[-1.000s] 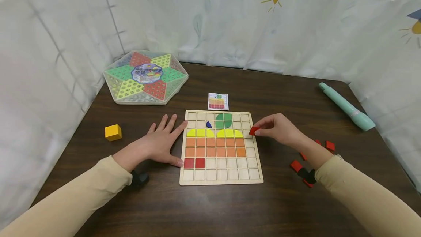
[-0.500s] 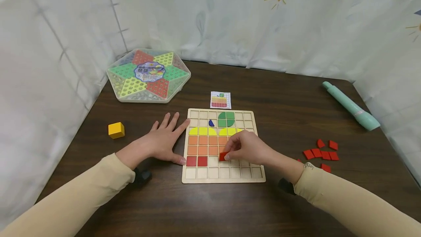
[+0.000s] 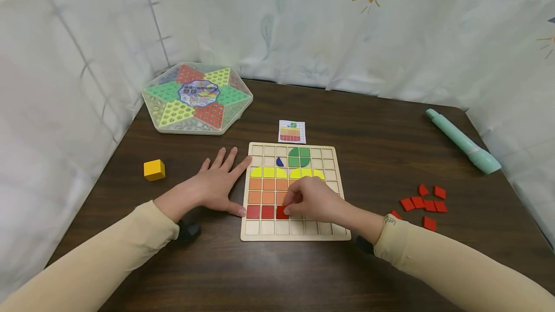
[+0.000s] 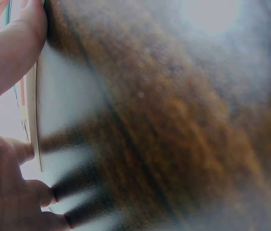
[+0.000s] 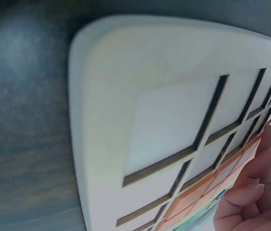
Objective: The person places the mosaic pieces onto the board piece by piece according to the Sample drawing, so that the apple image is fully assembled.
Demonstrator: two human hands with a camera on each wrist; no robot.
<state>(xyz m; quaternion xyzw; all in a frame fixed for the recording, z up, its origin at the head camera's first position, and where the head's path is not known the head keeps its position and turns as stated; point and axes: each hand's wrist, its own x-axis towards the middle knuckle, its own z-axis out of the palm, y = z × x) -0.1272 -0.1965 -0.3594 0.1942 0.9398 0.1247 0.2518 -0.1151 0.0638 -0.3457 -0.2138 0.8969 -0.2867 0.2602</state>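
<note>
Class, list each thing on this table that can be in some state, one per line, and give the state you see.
Wooden grid board: flat on the table, partly filled with tiles, bottom row empty.
Red tile: at its cell beside two placed reds, under the right hand's fingertips.
Right hand: fingers curled on the red tile.
Left hand: flat, fingers spread, touching the board's left edge.
Loose red tiles: scattered right of the board.
Hexagonal game box: lid on.

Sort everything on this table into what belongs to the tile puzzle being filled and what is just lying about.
In use: wooden grid board; red tile under the right hand; left hand steadying the board; loose red tiles; pattern card.

Lying about: hexagonal checkers box; yellow cube; mint green tube.
</note>
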